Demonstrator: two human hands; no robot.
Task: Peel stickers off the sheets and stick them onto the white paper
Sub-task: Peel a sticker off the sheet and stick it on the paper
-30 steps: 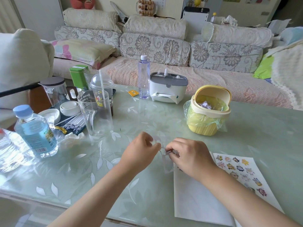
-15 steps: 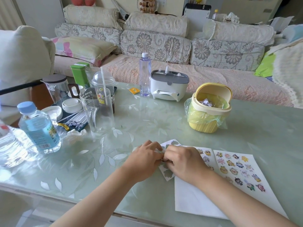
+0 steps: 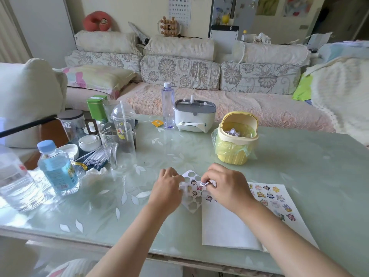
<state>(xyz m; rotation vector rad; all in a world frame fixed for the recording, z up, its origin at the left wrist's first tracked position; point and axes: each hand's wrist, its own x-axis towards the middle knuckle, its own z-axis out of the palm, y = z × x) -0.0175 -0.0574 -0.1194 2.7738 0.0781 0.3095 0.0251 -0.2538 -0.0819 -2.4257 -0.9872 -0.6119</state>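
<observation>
Sticker (image 3: pixel 204 184): part-lifted from sheet (image 3: pixel 190 175) at corner of paper (image 3: pixel 225 226) on table (image 3: pixel 299 160), pinched by right hand (image 3: pixel 225 188), left hand (image 3: pixel 166 189) fingers curled gripping sheet edge; likely risk: curling onto itself or tearing if pulled fast or sheet slips.

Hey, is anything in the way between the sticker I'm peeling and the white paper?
Nothing visible. The right hand pinches the sticker over the sheet held by the left hand; the white paper lies directly beside it, its near part bare.
</observation>
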